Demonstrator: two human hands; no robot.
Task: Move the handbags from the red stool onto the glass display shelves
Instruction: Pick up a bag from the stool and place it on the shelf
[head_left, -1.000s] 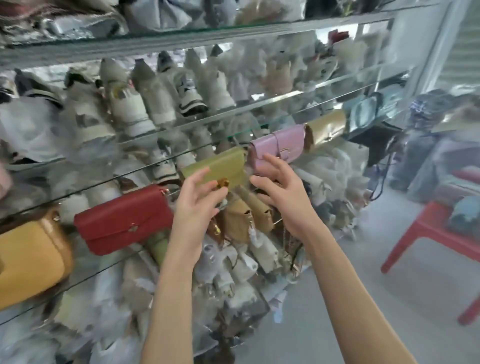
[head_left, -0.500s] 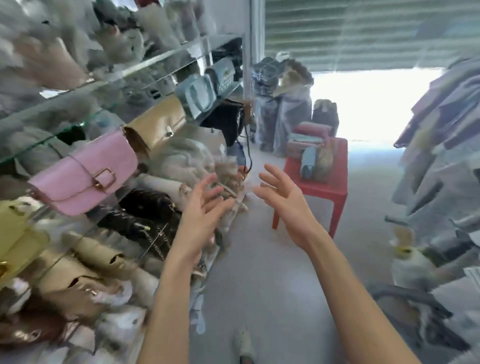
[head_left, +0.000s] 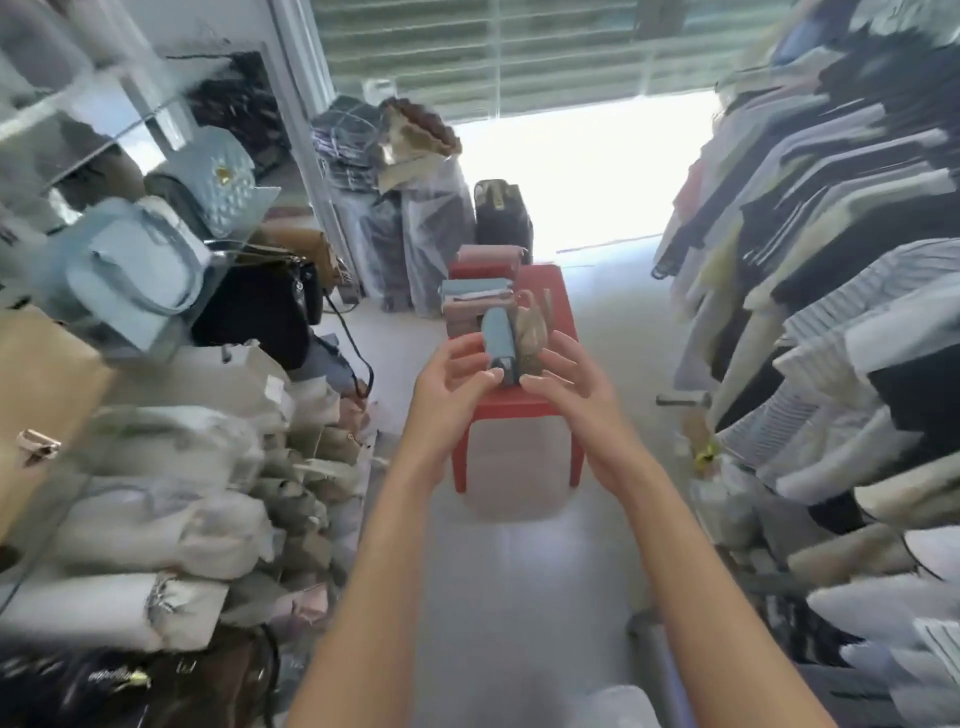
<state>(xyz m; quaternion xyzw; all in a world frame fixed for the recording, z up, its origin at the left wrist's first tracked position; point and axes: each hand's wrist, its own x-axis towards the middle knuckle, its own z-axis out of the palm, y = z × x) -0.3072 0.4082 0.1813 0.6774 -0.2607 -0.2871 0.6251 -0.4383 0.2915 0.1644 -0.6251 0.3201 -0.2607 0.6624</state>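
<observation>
Both hands empty, fingers spread: left hand (head_left: 457, 376), right hand (head_left: 563, 382), apart from bags. Handbags crowd red stool (head_left: 519, 410); blue handbag (head_left: 497, 340) upright near front edge. Risk: careless grab topples beige neighbour (head_left: 531, 327) (leaning, loosely stacked) onto floor.

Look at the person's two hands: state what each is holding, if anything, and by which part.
Nothing is held. The left hand and right hand are open in front of the handbags on the red stool, gripping none.
</observation>
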